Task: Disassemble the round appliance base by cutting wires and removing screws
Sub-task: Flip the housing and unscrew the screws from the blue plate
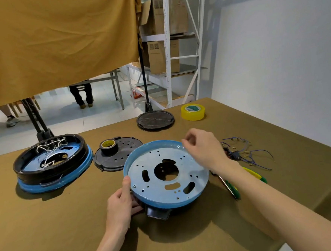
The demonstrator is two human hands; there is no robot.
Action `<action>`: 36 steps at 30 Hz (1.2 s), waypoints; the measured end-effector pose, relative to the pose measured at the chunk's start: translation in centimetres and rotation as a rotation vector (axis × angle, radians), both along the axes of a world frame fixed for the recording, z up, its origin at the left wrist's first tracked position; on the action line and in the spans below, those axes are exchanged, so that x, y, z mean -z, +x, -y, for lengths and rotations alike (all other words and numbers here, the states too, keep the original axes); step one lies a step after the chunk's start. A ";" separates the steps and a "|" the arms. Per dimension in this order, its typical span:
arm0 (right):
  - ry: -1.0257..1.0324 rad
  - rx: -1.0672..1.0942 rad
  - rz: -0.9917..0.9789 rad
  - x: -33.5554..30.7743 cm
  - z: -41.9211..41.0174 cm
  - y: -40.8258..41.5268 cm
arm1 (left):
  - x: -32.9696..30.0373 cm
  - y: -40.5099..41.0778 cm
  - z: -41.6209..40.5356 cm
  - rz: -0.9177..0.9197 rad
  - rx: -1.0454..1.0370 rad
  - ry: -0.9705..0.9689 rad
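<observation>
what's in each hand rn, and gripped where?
Left hand grips the blue round base at its near-left rim, thumb on the top edge. Right hand hovers over the far rim, fingers curled; whether it pinches anything cannot be told.

Blue-rimmed round base (pixel 166 171) tilted on table (wires gone).

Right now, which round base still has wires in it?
The far-left base, untouched: white wires cross inside its black ring. The one the left hand grips is stripped bare.
</observation>
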State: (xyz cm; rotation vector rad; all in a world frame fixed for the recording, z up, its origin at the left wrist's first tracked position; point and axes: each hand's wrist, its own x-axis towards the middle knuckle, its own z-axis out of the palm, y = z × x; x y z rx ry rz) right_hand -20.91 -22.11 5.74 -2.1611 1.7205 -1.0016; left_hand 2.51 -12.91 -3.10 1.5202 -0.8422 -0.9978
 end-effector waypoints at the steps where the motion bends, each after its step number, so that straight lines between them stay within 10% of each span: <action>1: 0.016 -0.138 -0.023 -0.7 -0.9 1.7 | 0.0 0.0 0.0 0.002 0.000 -0.005; 6: 0.198 -0.514 -0.310 0.3 -3.6 8.8 | 0.0 0.0 -0.4 -0.001 0.007 -0.032; 36: 0.435 -0.754 -0.479 -1.6 -0.9 10.5 | 0.4 0.3 0.1 0.066 0.082 0.024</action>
